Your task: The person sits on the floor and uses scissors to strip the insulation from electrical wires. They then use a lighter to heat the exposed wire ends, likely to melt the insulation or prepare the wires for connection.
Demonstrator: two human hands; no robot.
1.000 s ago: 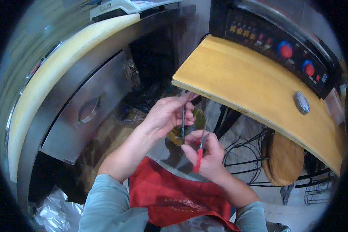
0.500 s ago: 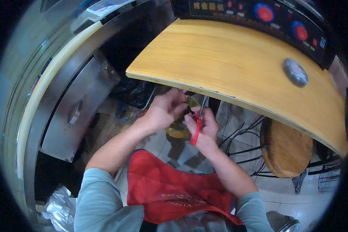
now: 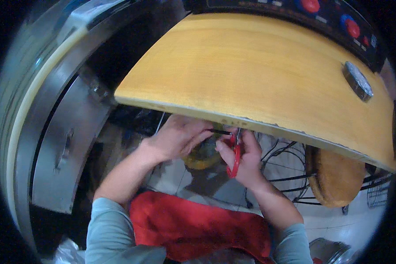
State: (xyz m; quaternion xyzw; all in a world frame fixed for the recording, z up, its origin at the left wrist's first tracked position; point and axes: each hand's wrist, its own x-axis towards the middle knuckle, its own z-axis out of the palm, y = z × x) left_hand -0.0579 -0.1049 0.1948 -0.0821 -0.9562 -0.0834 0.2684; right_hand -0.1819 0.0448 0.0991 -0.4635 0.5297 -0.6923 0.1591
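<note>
Under the front edge of a light wooden board [image 3: 233, 66], my two hands work close together. Closed on one end of a thin black cord or strip [image 3: 220, 131] is my left hand [image 3: 180, 134]; its fingertips are partly hidden. The strip reaches across to my right hand [image 3: 246, 152], which grips red-handled scissors [image 3: 235, 160]. The scissor blades point up towards the board's edge, and their tips are partly hidden. Below my hands is a blurred yellowish round object [image 3: 198, 163] whose kind I cannot make out.
A roll of tape [image 3: 358, 81] lies on the board at right, before a black control panel [image 3: 330, 20] with red knobs. Black cables [image 3: 290, 158] hang near a round wooden seat or slab [image 3: 341, 178]. Metal drawer fronts [image 3: 66, 145] stand at left. A red apron [image 3: 198, 224] covers my lap.
The view has shifted, so the board looks nearer. My hands have moved slightly apart, and the black strip now shows stretched between them. The scissors stay in my right hand.
</note>
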